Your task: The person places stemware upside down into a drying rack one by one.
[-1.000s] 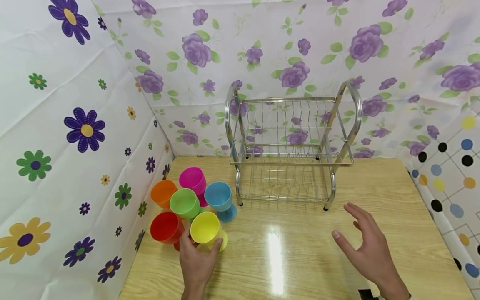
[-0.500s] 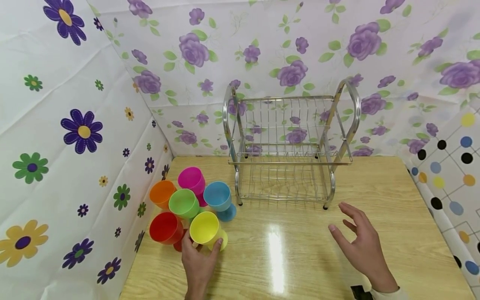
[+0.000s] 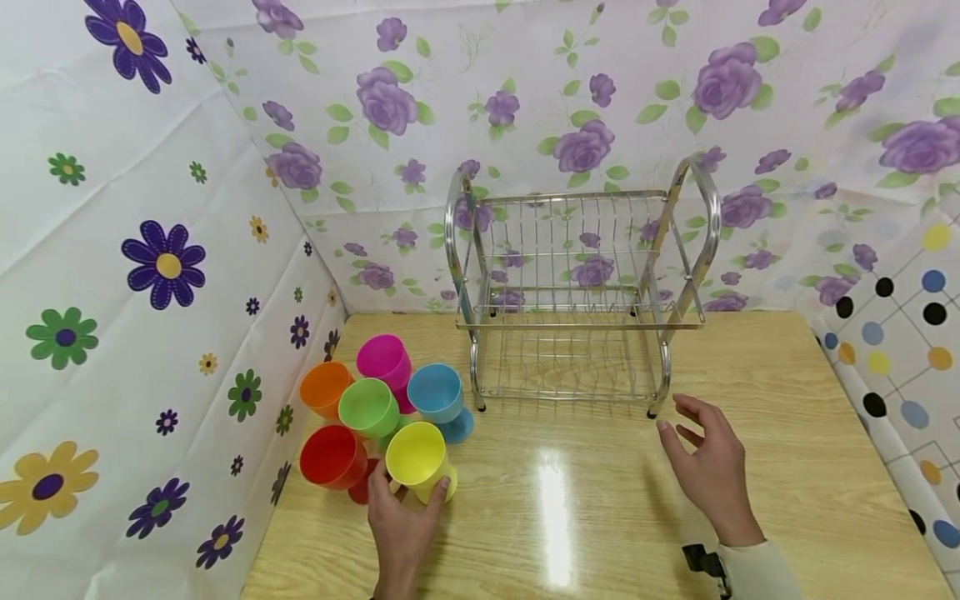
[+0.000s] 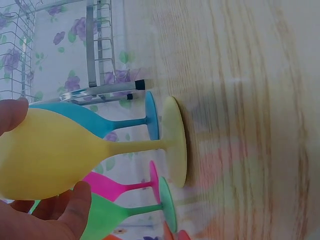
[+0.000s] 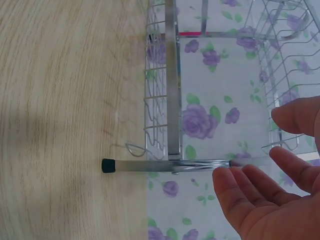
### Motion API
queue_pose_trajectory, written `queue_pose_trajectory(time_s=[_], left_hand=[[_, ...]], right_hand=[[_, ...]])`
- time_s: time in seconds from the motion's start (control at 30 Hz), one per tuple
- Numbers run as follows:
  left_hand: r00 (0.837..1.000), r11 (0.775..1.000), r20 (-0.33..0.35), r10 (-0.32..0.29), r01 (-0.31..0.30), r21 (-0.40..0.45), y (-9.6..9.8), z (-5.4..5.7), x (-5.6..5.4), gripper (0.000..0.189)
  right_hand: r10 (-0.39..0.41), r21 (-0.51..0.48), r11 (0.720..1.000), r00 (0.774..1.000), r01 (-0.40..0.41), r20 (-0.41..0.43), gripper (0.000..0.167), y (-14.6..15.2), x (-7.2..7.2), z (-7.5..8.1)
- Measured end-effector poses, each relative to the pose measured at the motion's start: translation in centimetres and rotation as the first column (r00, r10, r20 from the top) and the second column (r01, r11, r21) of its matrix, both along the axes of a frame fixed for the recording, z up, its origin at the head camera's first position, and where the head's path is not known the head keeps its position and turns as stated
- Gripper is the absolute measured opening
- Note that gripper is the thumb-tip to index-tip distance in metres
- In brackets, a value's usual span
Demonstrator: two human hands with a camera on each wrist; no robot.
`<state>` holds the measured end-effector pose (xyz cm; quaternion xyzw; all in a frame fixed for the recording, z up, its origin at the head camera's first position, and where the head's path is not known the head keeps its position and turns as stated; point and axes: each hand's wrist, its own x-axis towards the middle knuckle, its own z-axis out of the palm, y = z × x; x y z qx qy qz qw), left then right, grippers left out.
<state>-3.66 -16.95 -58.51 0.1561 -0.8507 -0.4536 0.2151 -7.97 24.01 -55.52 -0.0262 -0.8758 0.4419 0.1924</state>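
Observation:
My left hand grips a yellow plastic goblet by its bowl, thumb on one side and fingers on the other. The left wrist view shows the goblet upright, its round foot close over the table. Just behind and left of it stand a red goblet, a light green goblet and a blue goblet. Farther back are a pink goblet and an orange goblet. My right hand holds nothing; its fingers are loosely bent near the rack's right front leg.
A two-tier metal dish rack stands at the back middle of the wooden table, on dark-tipped feet. Flowered sheeting hangs behind, a daisy-patterned sheet runs along the left, and a dotted sheet borders the right.
The yellow goblet has shifted slightly right in my left hand, away from the red one. My right hand has moved left and a little forward, closer to the rack.

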Motion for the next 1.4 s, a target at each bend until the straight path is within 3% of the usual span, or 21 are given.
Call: queue_pose_trajectory(time_s=[0.27,0.67,0.87,1.13,1.4], left_hand=[[0.995,0.997,-0.059,-0.075,0.075,-0.013,0.3,0.5,0.0,0.092],[0.98,0.972,-0.044,-0.195,0.187,-0.14,1.1,2.6,0.0,0.096],[0.956,0.946,-0.091,-0.28,0.259,-0.197,1.7,3.0,-0.2,0.097],[0.918,0.908,-0.103,-0.382,0.352,-0.229,2.8,4.0,-0.6,0.095],[0.867,0.859,-0.142,-0.478,0.428,-0.28,3.8,4.9,-1.1,0.096]], right_hand=[[0.019,-0.068,0.998,1.0,-0.018,0.024,0.048,-0.4,-0.3,0.3],[0.069,-0.049,0.997,0.997,-0.067,0.039,0.059,-0.9,0.4,1.7],[0.113,-0.069,0.991,0.993,-0.112,0.019,0.062,-1.5,1.0,3.0],[0.201,-0.079,0.976,0.979,-0.202,-0.013,0.071,-2.3,1.5,3.6],[0.253,-0.064,0.966,0.967,-0.252,0.01,0.074,-3.2,1.9,4.4]])
